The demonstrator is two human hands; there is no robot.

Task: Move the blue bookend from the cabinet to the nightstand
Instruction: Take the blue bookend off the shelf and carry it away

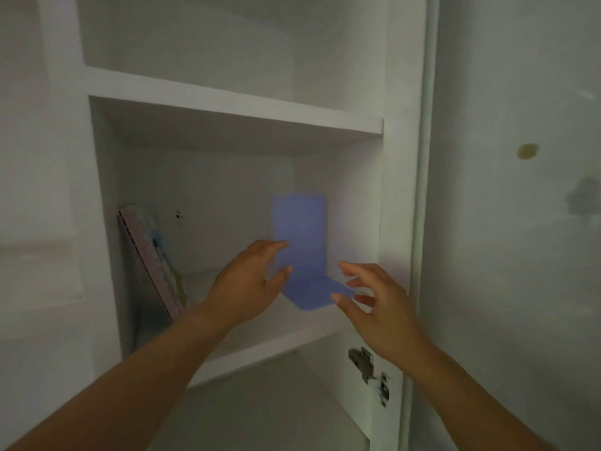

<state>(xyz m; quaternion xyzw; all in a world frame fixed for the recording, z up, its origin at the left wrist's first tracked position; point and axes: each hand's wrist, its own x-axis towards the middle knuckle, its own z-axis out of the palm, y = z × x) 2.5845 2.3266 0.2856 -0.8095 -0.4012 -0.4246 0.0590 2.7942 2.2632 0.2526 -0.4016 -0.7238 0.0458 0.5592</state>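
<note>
Hidden or unclear: the whole view is dim and blurred, so the edges of the blue bookend point(300, 229) are smeared and its exact outline cannot be made out.
Cut off: both forearms are cropped by the lower frame edge; the cabinet point(395, 190) is cropped at the top and bottom.
Blue bookend: one is seen, L-shaped, standing upright on the middle shelf point(292, 330) of the cabinet, towards the right side wall, with its flat foot pointing forward.
Left hand point(250, 284): spread loosely, placed against the left edge of the bookend's upright plate; fingertips overlap the plate, but whether it is actually gripped cannot be told.
Right hand point(374, 307): released, fingers fanned, held just beside the right end of the bookend's foot; the thumb tip lies at the foot's edge, contact uncertain.
Book point(153, 262): one is counted, leaned against the left inner wall of the same shelf, its cover pattern too blurred to read.
Shelves: two boards are visible, the upper one point(234, 102) bare.
Hinge point(366, 362): one metal hinge is seen below the right hand, on the cabinet's right side.
Hands counted: two.
</note>
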